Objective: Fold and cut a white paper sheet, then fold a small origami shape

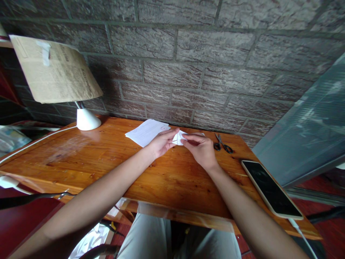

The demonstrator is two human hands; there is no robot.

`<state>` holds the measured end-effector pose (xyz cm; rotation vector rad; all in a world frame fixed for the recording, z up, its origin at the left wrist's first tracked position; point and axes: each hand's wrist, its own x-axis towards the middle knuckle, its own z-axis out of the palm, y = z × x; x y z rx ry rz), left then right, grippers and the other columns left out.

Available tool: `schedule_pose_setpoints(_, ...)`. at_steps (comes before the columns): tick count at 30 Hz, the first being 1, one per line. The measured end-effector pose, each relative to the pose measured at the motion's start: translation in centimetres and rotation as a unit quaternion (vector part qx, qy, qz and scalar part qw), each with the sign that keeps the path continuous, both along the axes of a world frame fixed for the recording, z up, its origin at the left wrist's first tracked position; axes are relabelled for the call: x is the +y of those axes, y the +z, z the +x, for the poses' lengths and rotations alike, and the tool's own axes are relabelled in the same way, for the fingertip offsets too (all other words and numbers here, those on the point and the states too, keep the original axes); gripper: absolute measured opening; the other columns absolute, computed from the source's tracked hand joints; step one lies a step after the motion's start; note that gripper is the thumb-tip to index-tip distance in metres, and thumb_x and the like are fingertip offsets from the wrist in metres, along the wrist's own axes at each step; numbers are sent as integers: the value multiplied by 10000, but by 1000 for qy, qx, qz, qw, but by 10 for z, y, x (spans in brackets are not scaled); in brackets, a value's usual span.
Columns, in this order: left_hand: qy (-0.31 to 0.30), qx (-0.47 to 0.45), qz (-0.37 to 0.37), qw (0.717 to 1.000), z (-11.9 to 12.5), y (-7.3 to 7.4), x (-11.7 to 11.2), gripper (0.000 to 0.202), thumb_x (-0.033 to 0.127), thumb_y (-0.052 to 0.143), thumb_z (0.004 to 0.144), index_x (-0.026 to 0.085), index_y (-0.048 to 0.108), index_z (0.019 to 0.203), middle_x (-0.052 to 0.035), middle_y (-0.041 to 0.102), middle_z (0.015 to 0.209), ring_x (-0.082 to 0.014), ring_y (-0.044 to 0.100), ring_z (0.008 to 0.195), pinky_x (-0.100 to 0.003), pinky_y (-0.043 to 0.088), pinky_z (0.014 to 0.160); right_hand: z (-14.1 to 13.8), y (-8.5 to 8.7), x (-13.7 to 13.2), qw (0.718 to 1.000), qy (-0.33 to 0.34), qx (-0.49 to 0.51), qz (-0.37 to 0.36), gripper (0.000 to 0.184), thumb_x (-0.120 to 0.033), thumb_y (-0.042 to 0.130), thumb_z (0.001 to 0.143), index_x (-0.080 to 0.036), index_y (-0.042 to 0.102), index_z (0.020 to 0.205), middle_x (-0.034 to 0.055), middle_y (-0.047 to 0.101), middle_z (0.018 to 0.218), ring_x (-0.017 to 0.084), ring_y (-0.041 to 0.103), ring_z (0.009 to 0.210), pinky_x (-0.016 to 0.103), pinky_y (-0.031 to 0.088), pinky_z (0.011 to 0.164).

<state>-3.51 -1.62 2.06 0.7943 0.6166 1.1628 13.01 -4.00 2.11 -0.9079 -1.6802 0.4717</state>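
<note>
Between my two hands, a little above the wooden table [172, 180], is a small folded piece of white paper [179, 138]. My left hand [163, 142] grips its left side with thumb and fingers. From the right, my right hand [201, 145] pinches its other edge between thumb and forefinger. Some dark lines show on the paper; the exact fold is too small to make out. Behind my left hand lies a stack of white paper sheets [147, 131] with faint writing. Scissors [223, 144] with black handles rest just right of my right hand, partly spread.
A lamp [87, 120] with a newsprint shade stands at the table's back left, its white cord running left. At the right edge lies a smartphone [271, 187] with a cable plugged in. A brick wall [188, 72] rises behind the table.
</note>
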Motion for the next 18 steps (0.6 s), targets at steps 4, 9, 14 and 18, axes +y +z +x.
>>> schedule_pose_setpoints(4,19,41,28,999,0,2,-2,238,294,834,684,119,721,798,-62,721,798,-119,641,707,-240,520,708,1,-1,1,1000,14,2,-26,155,-297,743,753,-238,793,888,45,775,916,199,712,808,335,576,769)
schedule_pose_setpoints(9,75,112,118,984,0,5,-8,292,377,840,651,129,753,778,-45,722,772,-121,616,682,-240,482,667,1,-3,3,999,18,25,-45,178,-307,761,736,-237,790,897,43,776,957,201,717,840,346,579,814)
schedule_pose_setpoints(14,111,135,154,973,2,7,-10,289,354,868,593,150,766,771,-54,747,782,-155,635,681,-282,482,678,0,-2,3,995,46,51,-77,207,-340,790,714,-232,788,890,50,776,956,214,716,869,372,576,850)
schedule_pose_setpoints(18,115,126,139,975,2,10,-9,291,337,881,567,140,759,744,-51,738,737,-157,635,653,-303,491,690,1,1,4,979,80,116,-150,256,-398,796,707,-217,779,887,42,776,961,207,719,884,390,569,902)
